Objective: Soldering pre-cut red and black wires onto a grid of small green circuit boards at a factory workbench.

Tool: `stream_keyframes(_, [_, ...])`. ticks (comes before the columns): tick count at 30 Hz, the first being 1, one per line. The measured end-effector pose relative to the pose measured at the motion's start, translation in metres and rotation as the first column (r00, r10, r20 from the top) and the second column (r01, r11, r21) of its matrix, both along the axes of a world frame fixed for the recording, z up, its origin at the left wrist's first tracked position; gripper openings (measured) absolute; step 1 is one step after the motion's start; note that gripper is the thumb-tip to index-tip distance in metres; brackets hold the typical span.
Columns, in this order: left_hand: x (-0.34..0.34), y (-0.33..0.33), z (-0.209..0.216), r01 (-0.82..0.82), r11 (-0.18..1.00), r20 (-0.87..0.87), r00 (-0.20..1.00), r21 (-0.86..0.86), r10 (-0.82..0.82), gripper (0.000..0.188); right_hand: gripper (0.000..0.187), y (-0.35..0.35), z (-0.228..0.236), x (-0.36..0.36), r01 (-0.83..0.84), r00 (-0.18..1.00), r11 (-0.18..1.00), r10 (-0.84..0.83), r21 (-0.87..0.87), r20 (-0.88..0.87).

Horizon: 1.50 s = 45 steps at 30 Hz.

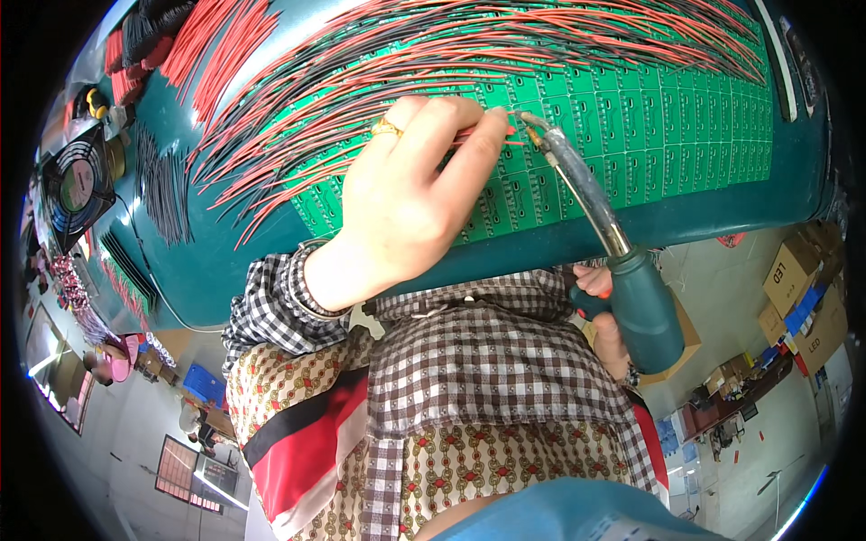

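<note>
My left hand (406, 198), with a ring on one finger, rests on a panel of small green circuit boards (649, 117) and pinches a thin red wire (492, 137) between thumb and fingertips. My right hand (606, 325) grips the teal handle of a soldering iron (591, 194). The iron's metal tip sits right at the wire's end, beside my left fingertips. Many red and black wires (451, 54) fan out from the boards across the panel. Most of my right hand is hidden behind the handle.
The teal worktable (225, 261) carries bundles of loose black wires (162, 189) and red wires (216, 45) at the left. A small fan (77, 185) stands at the far left. Cardboard boxes (794, 270) lie on the floor at the right.
</note>
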<state>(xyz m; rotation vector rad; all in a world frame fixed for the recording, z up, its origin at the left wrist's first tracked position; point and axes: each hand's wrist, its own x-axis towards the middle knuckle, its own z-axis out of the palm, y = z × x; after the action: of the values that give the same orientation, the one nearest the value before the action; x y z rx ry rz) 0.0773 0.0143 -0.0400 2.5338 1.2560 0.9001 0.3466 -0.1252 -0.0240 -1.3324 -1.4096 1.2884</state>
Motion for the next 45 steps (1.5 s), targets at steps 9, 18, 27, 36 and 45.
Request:
stream_keyframes(9, [-0.001,0.0,-0.001,-0.003,1.0,0.003,1.0,0.017,0.003,0.037,0.055,0.004,0.02,-0.005,0.102,0.99,0.98,-0.118,-0.172,-0.081])
stream_keyframes(18, [0.0,0.0,0.001,0.004,1.0,0.001,1.0,-0.002,-0.004,0.037,0.047,0.006,0.008,-0.012,0.12,0.974,0.989,-0.134,-0.085,-0.182])
stream_keyframes(27, [0.001,0.001,0.002,0.008,1.0,0.006,1.0,-0.005,-0.008,0.037,0.044,0.006,0.005,-0.009,0.099,0.983,0.994,-0.104,-0.045,-0.153])
stream_keyframes(36, [0.004,0.0,0.005,-0.013,1.0,0.025,1.0,-0.023,0.014,0.036,0.055,0.004,0.017,-0.011,0.125,0.985,0.982,-0.139,-0.14,-0.099])
stream_keyframes(45, [-0.003,-0.001,0.0,-0.01,1.0,-0.004,1.0,0.015,0.01,0.034,0.061,0.003,0.017,-0.016,0.126,0.98,0.983,-0.144,-0.135,-0.136])
